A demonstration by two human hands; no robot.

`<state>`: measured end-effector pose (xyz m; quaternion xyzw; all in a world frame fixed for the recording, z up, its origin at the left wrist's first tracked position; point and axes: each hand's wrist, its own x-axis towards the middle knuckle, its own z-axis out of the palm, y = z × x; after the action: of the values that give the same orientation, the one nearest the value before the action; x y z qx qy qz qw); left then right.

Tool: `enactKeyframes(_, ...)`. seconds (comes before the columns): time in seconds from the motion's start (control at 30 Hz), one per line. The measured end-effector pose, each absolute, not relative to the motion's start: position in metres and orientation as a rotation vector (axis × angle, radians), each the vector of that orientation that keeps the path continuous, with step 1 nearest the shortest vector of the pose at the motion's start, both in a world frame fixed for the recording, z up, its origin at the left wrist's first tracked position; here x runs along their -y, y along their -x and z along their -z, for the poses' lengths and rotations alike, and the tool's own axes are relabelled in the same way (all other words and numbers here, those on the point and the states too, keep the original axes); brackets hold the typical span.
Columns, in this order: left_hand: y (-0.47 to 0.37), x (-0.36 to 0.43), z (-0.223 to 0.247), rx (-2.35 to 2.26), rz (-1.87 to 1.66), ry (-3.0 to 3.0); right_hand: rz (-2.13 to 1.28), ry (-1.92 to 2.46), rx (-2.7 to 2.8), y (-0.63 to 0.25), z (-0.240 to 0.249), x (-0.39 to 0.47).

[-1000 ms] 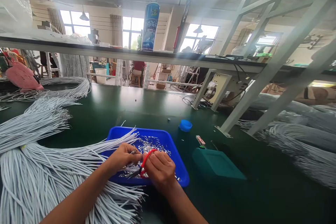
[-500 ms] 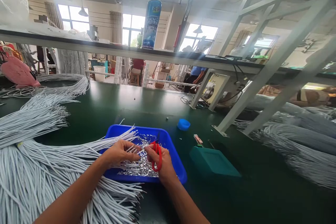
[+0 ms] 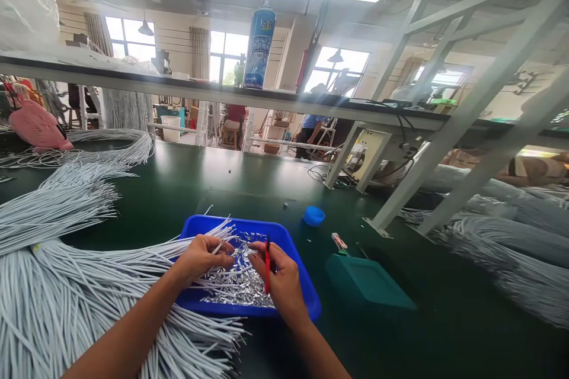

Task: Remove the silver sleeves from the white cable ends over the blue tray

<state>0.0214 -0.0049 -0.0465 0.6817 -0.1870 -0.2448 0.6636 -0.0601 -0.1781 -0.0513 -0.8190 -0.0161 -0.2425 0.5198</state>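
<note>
A blue tray [image 3: 299, 257] holds a pile of small shiny metal pieces [image 3: 251, 291]. Over its left side, my left hand [image 3: 200, 259] is closed, thumb and fingers pinching a white wire [image 3: 217, 248] near its end. My right hand [image 3: 284, 284] is over the tray's right side, wrapped around red-handled scissors [image 3: 267, 275] whose dark tip points up. A small gap separates the fingertips of both hands. Many white wires [image 3: 98, 290] lie in a thick bundle on the left, some ends reaching into the tray.
Right of the tray are a small blue bowl [image 3: 313, 217] and a green box [image 3: 368, 281]. Metal frame legs [image 3: 402, 189] stand beyond, with more wire bundles [image 3: 484, 249] at right. A spray can [image 3: 259, 47] stands on the shelf above; a pink fan-like object [image 3: 38, 124] is far left.
My right hand has drawn slightly away from my left, and the scissors have turned so the handle shows edge-on. My left hand stays on the wire. The view has shifted slightly.
</note>
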Motion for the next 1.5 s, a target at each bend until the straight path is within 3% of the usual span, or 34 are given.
enactKeyframes(0.4, -0.022, 0.007, 0.051, 0.476, 0.611, -1.56, 0.185, 1.692, 0.011, 0.052, 0.067, 0.172)
enactKeyframes(0.67, -0.025, 0.002, 0.046, 0.324, 0.456, -1.454, 0.259, 1.598, -0.137, 0.052, 0.072, 0.165)
enactKeyframes(0.93, -0.021, 0.004, 0.047, 0.555, 0.457, -1.915, 0.29, 1.637, -0.093, 0.05, 0.076, 0.167)
enactKeyframes(1.2, -0.023, 0.001, 0.039, 0.336, 0.507, -1.504, 0.27, 2.212, 0.045, 0.047, 0.069, 0.183)
enactKeyframes(1.5, -0.022, 0.002, 0.04, 0.319, 0.479, -1.46, 0.213, 2.32, 0.03, 0.052, 0.067, 0.179)
